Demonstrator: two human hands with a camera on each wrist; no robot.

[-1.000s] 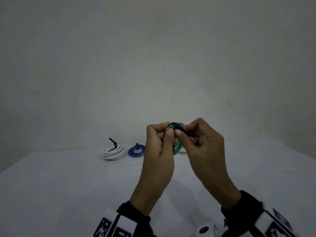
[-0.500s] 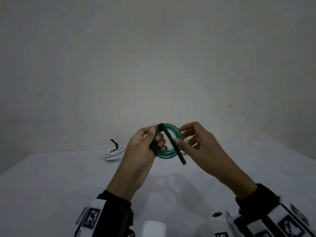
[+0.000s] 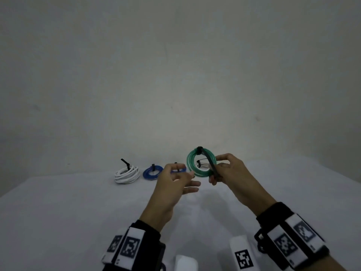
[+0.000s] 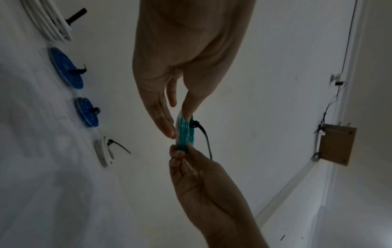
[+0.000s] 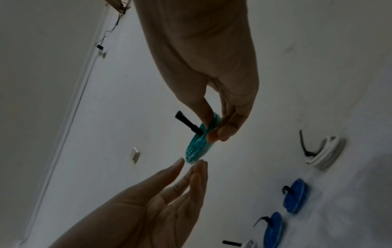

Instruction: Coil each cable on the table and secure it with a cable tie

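A green cable coil hangs upright in the air above the white table. A black cable tie is closed round its top, and the tail runs down across the ring. My right hand pinches the coil's right side and the tie tail between thumb and fingers; the right wrist view shows the same pinch. My left hand floats just left of and below the coil with its fingers straight, holding nothing. In the left wrist view its fingertips lie close beside the coil.
Tied coils lie in a row at the table's back: a white one, a blue one, a second blue one partly behind my left hand, and a white one behind the green ring. The wall stands just beyond them.
My left hand has let go of the green coil and dropped to the left. The right hand now carries the coil, shifted to the right with the tie drawn tight.
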